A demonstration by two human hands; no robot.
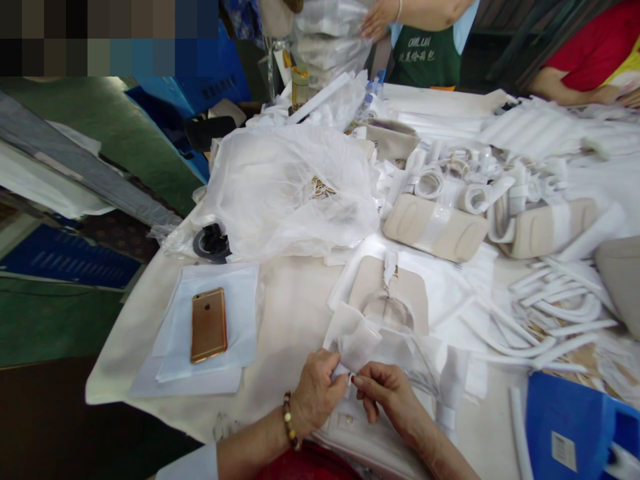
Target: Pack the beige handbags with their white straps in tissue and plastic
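My left hand [316, 393], with a bead bracelet at the wrist, pinches the near corner of a white tissue sheet [356, 347]. My right hand [387, 395] is closed on the same sheet's edge, fingertips almost touching the left. The sheet wraps the lower part of a flat beige bag piece [389, 293] lying on white paper just beyond my hands.
A gold phone [209, 325] lies on white sheets to the left. A big clear plastic bag [285, 193] and a black tape roll [212, 243] sit behind it. Beige padded pieces [434, 228], white rolled strips [550, 313], a blue bin [580, 427]. Other people's arms at the far edge.
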